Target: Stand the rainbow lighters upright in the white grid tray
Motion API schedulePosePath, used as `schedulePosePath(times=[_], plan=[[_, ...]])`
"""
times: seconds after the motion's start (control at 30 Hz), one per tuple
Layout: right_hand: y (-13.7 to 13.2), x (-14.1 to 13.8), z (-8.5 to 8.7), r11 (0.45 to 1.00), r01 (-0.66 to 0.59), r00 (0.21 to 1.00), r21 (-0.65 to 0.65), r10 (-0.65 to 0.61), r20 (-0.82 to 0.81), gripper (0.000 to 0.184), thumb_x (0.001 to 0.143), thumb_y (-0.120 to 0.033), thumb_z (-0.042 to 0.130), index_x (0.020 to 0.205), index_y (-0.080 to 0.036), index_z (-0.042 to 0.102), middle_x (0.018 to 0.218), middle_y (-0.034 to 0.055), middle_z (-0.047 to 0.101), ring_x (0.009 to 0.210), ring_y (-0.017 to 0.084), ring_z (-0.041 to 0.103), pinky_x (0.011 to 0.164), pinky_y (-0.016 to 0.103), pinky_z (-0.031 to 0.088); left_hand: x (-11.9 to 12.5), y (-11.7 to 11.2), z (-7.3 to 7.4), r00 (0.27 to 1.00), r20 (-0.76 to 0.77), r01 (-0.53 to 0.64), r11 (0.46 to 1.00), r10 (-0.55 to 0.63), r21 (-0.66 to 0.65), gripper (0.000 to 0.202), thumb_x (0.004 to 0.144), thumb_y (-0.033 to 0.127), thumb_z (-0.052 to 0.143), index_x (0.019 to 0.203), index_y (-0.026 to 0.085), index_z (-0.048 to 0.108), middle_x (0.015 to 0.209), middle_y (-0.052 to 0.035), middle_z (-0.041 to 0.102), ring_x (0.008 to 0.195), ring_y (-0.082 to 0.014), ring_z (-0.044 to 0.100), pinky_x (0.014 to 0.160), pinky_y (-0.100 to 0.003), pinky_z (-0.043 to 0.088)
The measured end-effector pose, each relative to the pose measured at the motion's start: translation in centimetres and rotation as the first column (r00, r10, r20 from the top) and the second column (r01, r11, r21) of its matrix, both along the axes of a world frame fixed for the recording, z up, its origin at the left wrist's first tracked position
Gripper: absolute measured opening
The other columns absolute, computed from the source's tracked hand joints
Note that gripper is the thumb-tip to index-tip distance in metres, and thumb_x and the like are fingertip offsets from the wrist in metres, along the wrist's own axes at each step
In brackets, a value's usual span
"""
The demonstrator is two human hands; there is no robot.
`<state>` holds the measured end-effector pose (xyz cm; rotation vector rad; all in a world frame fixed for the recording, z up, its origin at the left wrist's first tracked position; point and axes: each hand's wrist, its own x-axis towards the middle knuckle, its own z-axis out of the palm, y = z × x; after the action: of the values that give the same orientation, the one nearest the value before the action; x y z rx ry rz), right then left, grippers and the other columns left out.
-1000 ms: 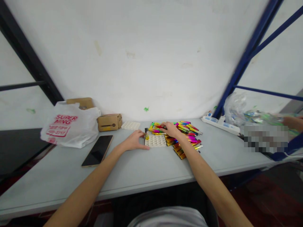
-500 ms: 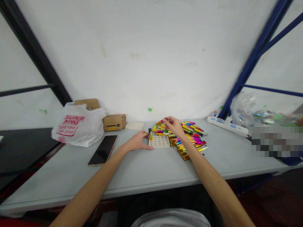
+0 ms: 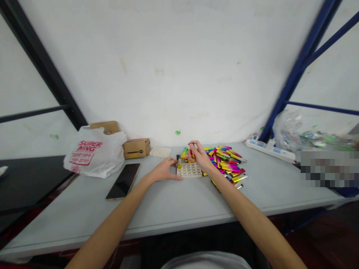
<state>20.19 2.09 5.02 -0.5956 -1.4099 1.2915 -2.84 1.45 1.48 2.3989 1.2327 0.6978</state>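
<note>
A cream tray with rows of round holes (image 3: pixel 189 170) lies on the table in front of me. My left hand (image 3: pixel 165 170) braces its left end, thumb at the front corner and fingers at the back. At that end, a couple of yellow lighters with dark tops (image 3: pixel 178 163) stand upright. My right hand (image 3: pixel 198 154) is above the tray's back edge, its fingers closed on a lighter (image 3: pixel 191 152) that they partly cover. To the right of the tray, a loose pile of shiny, many-coloured lighters (image 3: pixel 228 166) reaches under my right forearm.
A second holed tray (image 3: pixel 160 151) lies by the wall, beside a small cardboard box (image 3: pixel 137 148). Further left are a white plastic bag (image 3: pixel 95 153) and a phone (image 3: pixel 123 182). A white power strip (image 3: pixel 270 150) and clear bags (image 3: pixel 288 130) are at the right.
My right hand has moved slightly left from the pile toward the tray, and the lighter in it has turned from slanting to more upright. My left hand stays at the tray's end.
</note>
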Motion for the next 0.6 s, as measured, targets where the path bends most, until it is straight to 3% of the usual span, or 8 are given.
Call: schedulePosePath(times=[0.07,0.2,0.3,0.37,0.47,0.6], plan=[[-0.32,-0.10,-0.01,0.999,0.004,1.000,-0.040,-0.004,0.005,0.054,0.087,-0.077,0.066,0.104,-0.029,0.046,0.061,-0.0133,0.032,0.048,0.009,0.031,0.049,0.020,0.029,0.03,0.00,0.05,1.000,-0.002,0.000,1.000,0.000,-0.001,0.072,0.061,0.078,0.089,0.103,0.020,0.075,0.106,-0.0087,0.070,0.099,-0.0321,0.066,0.095,-0.045,0.055],[-0.45,0.15,-0.08,0.986,-0.018,0.997,-0.166,0.030,0.070,0.057,0.090,-0.084,0.054,0.101,-0.029,0.050,0.062,-0.0112,0.029,0.045,0.010,0.020,0.044,0.022,0.017,0.05,0.04,0.07,1.000,-0.006,-0.004,1.000,0.004,0.005,0.073,0.061,0.079,0.089,0.101,0.020,0.075,0.106,-0.0087,0.069,0.099,-0.0323,0.066,0.095,-0.044,0.055],[-0.23,0.28,-0.15,0.964,-0.060,0.988,-0.258,0.095,0.126,0.060,0.092,-0.086,0.044,0.082,-0.026,0.046,0.057,-0.0101,0.024,0.044,0.009,0.014,0.044,0.024,0.012,0.04,0.10,0.01,1.000,-0.004,-0.005,1.000,0.005,0.009,0.073,0.061,0.079,0.089,0.102,0.021,0.075,0.106,-0.0081,0.069,0.098,-0.0316,0.067,0.094,-0.044,0.056],[-0.11,0.19,-0.21,0.953,-0.014,0.984,-0.301,0.067,0.165,0.060,0.093,-0.083,0.041,0.072,-0.027,0.037,0.054,-0.0096,0.021,0.044,0.009,0.013,0.043,0.025,0.011,0.02,0.12,-0.03,1.000,-0.004,-0.004,1.000,0.004,0.014,0.072,0.061,0.079,0.089,0.102,0.021,0.075,0.105,-0.0079,0.069,0.098,-0.0316,0.067,0.094,-0.044,0.056],[-0.08,-0.11,-0.37,0.953,0.090,0.978,-0.290,-0.029,0.206,0.056,0.098,-0.074,0.036,0.066,-0.028,0.031,0.049,-0.0082,0.022,0.041,0.010,0.015,0.041,0.026,0.013,-0.01,0.12,-0.06,1.000,-0.010,-0.004,1.000,0.004,0.020,0.071,0.061,0.079,0.089,0.101,0.021,0.075,0.105,-0.0080,0.069,0.098,-0.0319,0.066,0.095,-0.044,0.056],[-0.16,-0.35,-0.70,0.970,0.159,0.957,-0.181,-0.107,0.268,0.052,0.101,-0.065,0.031,0.063,-0.028,0.033,0.046,-0.0058,0.028,0.040,0.012,0.023,0.041,0.026,0.017,-0.04,0.05,0.00,1.000,-0.017,-0.010,1.000,0.010,0.012,0.073,0.061,0.079,0.088,0.101,0.020,0.075,0.106,-0.0086,0.069,0.098,-0.0321,0.066,0.095,-0.045,0.055]])
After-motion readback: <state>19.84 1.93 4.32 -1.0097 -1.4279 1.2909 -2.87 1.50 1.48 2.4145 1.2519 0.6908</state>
